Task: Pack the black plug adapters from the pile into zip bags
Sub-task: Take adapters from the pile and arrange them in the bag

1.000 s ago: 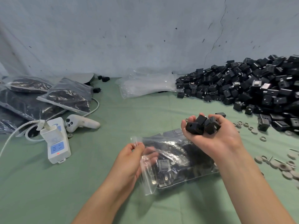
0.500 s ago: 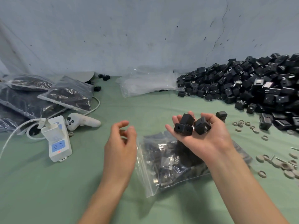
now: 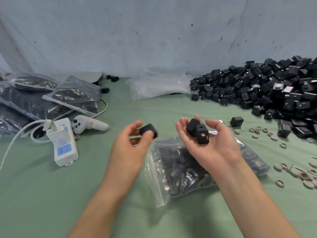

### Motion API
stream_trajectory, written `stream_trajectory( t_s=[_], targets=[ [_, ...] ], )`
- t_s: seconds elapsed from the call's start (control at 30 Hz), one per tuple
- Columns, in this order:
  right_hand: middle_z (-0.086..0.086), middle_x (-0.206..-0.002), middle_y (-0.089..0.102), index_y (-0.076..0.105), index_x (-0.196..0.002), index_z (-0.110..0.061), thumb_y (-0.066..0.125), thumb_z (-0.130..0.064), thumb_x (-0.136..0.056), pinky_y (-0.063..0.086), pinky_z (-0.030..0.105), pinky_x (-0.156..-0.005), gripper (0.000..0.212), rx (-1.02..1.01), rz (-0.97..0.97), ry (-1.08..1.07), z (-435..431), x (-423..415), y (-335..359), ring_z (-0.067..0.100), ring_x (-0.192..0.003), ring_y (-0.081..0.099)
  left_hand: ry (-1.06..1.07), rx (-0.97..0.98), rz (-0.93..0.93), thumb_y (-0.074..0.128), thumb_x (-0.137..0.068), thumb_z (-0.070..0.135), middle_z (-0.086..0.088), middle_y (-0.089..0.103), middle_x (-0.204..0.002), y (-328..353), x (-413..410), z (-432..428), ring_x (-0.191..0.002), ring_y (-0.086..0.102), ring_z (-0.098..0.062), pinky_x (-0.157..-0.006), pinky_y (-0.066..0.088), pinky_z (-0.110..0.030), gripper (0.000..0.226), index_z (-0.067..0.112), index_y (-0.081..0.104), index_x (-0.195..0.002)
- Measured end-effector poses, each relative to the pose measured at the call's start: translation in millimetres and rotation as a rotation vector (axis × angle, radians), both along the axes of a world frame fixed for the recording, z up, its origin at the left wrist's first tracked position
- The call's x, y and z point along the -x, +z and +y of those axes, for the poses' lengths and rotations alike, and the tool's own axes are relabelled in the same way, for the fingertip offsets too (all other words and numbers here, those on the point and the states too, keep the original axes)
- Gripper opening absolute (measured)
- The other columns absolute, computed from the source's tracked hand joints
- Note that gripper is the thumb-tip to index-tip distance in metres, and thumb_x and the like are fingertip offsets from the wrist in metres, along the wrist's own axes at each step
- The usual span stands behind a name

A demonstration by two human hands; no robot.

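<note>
Head camera, looking down on a green-covered desk [image 3: 42, 194]: a person's left hand [image 3: 132, 145] pinches a single black adapter [image 3: 148, 131] between thumb and fingertips, raised off the cloth. The right hand [image 3: 214, 148], palm up with fingers loosely curled, cups two more adapters [image 3: 198, 133].

Beneath both hands lies a clear zip bag [image 3: 180, 170], partly filled with black adapters, its zip edge on the side of the left hand. Whether that edge is sealed cannot be told.

The main pile [image 3: 265, 90] is heaped against the wall at far right, well apart from the bag. One stray adapter [image 3: 237, 121] sits on the cloth just beyond the right hand. A flat stack of empty bags [image 3: 157, 85] lies at the far centre, beside the pile.

Filled bags [image 3: 73, 95] overlap at far left. Near them stand a white socket block [image 3: 63, 143] with a blue panel and a cable plugged in, and a white handheld controller [image 3: 89, 125]. Small grey rings [image 3: 260, 130] are scattered at right.
</note>
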State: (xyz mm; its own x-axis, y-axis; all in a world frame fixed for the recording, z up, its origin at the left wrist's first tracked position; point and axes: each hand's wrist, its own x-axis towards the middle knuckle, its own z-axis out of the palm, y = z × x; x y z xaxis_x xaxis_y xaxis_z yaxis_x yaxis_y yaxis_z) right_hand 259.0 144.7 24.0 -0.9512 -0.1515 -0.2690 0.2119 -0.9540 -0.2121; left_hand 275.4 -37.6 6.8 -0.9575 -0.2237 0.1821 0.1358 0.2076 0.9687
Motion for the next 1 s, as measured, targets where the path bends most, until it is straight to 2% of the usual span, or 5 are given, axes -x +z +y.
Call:
stream_trajectory(
  t_s=[0.2,0.3,0.6,0.8,1.0],
  targets=[
    [0.023,-0.112,0.065,0.062,-0.119,-0.008,0.055,-0.012,-0.093,0.06,0.044,-0.081,0.027,0.058,-0.013,-0.143,29.3,-1.1,1.7,0.033,-0.101,0.068,0.036,-0.004,-0.365,0.073,-0.088,0.02,-0.008,0.072,-0.098,-21.0,1.8,-48.0,-0.075,0.068,-0.017,-0.07,0.05,-0.026,0.022,0.02,0.063,-0.107],
    [0.02,-0.111,0.065,0.063,-0.114,-0.006,0.055,-0.012,-0.093,0.06,0.042,-0.082,0.023,0.084,0.0,-0.197,41.6,-5.3,-1.3,0.031,-0.101,0.068,-0.076,-0.061,-0.381,0.075,-0.086,0.018,-0.002,0.075,-0.082,-31.2,-0.5,-37.7,-0.061,0.066,-0.004,-0.057,0.05,-0.014,0.018,0.019,0.065,-0.101],
    [0.018,-0.091,0.068,0.05,-0.14,-0.007,0.057,-0.01,-0.093,0.059,0.038,-0.081,0.048,0.119,0.085,-0.291,61.2,-20.3,-8.9,0.031,-0.092,0.069,-0.216,-0.23,-0.325,0.074,-0.087,0.012,-0.01,0.076,-0.089,-40.5,3.3,8.5,-0.08,0.073,-0.02,-0.078,0.059,-0.028,0.011,0.014,0.072,-0.097],
    [0.018,-0.091,0.068,0.047,-0.143,-0.006,0.057,-0.011,-0.092,0.058,0.037,-0.085,0.052,0.079,0.093,-0.29,62.5,-23.1,-12.7,0.03,-0.092,0.069,-0.165,-0.12,-0.304,0.067,-0.093,0.014,-0.005,0.071,-0.075,-42.7,6.2,9.5,-0.061,0.065,-0.011,-0.061,0.055,-0.02,0.006,0.015,0.072,-0.096],
    [0.017,-0.102,0.067,0.052,-0.141,-0.012,0.06,-0.011,-0.091,0.058,0.036,-0.084,0.051,0.078,0.089,-0.285,64.3,-24.0,-13.5,0.029,-0.093,0.069,-0.215,-0.079,-0.316,0.067,-0.081,0.056,0.0,0.071,-0.083,-33.3,-1.5,15.6,-0.067,0.065,-0.013,-0.063,0.054,-0.026,0.038,0.021,0.073,-0.096]
  ],
)
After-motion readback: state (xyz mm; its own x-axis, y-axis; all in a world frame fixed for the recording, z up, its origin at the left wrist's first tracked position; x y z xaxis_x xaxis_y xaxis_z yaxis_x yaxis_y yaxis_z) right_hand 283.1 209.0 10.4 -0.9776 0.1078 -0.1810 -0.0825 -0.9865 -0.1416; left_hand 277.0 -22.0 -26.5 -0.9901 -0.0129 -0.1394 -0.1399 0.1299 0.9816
